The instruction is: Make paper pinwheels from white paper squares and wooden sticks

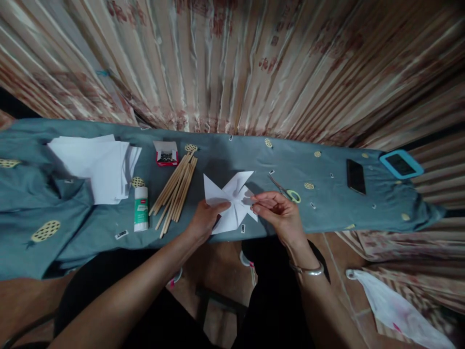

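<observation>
A white paper pinwheel point(232, 206) with folded blades is just above the near edge of the cloth-covered table. My left hand point(208, 218) grips its left side, the thumb pressed on the paper close to the centre and the other fingers hidden beneath. At the right side of the pinwheel, my right hand point(278, 213) has thumb and forefinger brought together in a pinch; a tiny dark thing seems to show at the fingertips, too small to name. Scissors point(290, 194) with a pale green handle lie just beyond that hand.
Left of the pinwheel lie wooden sticks point(176, 194), an open red box point(167, 156) of small metal pieces, a standing glue stick point(141, 209) and white paper sheets point(105, 169). A phone point(355, 176) and a blue-framed device point(401, 164) rest at right. A curtain point(232, 68) hangs behind.
</observation>
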`<state>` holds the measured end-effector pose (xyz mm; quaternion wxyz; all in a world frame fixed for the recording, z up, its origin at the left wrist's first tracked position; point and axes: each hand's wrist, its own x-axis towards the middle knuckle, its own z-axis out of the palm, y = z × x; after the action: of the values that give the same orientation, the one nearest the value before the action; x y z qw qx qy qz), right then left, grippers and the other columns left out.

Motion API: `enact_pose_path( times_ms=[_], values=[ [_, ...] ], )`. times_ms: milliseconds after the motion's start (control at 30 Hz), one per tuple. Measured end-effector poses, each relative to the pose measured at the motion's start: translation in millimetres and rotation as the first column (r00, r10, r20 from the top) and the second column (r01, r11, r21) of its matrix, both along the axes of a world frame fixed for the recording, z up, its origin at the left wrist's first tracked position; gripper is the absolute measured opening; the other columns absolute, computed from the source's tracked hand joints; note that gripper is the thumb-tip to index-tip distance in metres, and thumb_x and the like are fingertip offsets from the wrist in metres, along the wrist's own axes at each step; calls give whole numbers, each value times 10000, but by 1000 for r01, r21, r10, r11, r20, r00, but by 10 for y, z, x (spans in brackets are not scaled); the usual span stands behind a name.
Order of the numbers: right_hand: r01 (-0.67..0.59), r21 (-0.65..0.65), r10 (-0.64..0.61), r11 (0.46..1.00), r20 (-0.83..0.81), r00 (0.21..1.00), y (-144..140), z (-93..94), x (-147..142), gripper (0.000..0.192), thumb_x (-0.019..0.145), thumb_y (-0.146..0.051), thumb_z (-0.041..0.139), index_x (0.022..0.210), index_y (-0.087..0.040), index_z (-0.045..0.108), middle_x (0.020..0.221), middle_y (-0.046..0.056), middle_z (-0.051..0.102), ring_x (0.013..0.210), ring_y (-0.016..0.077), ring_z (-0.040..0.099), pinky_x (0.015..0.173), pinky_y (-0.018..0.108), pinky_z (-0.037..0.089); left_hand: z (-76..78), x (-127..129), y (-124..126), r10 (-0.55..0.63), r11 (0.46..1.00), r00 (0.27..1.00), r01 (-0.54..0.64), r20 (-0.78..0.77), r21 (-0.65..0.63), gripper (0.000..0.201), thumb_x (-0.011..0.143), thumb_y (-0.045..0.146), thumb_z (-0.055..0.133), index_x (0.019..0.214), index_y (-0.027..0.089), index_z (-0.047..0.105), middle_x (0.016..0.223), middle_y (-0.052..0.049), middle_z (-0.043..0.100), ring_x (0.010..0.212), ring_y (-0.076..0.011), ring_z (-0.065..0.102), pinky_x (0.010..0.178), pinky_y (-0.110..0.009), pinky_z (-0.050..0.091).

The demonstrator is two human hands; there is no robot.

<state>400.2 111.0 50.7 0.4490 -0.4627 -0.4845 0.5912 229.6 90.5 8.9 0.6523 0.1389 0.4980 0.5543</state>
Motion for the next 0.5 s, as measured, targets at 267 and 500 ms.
enact_pose_path(
  times_ms=[267, 500],
  values=[
    [-17, 177, -10, 984, 155, 988, -172, -10, -6, 81, 735, -212, 753, 802, -251, 732, 1103, 35, 707, 923, 164, 686, 793, 313, 573, 43, -42, -49, -39, 999, 999, 39, -25, 20, 268, 504, 249, 848, 723, 150, 729, 716, -25, 733, 656, -173, 635, 686, -295, 480],
    [-63, 377, -110, 924, 420, 901, -260, 98, -87, 55, 850, -219, 642, 876, -245, 682, 1262, 68, 613, 1077, 220, 640, 797, 351, 559, 196, -86, -93, -6, 998, 994, 12, -112, 54, 290, 488, 239, 857, 735, 131, 749, 758, -45, 756, 692, -179, 654, 703, -297, 508]
  ],
)
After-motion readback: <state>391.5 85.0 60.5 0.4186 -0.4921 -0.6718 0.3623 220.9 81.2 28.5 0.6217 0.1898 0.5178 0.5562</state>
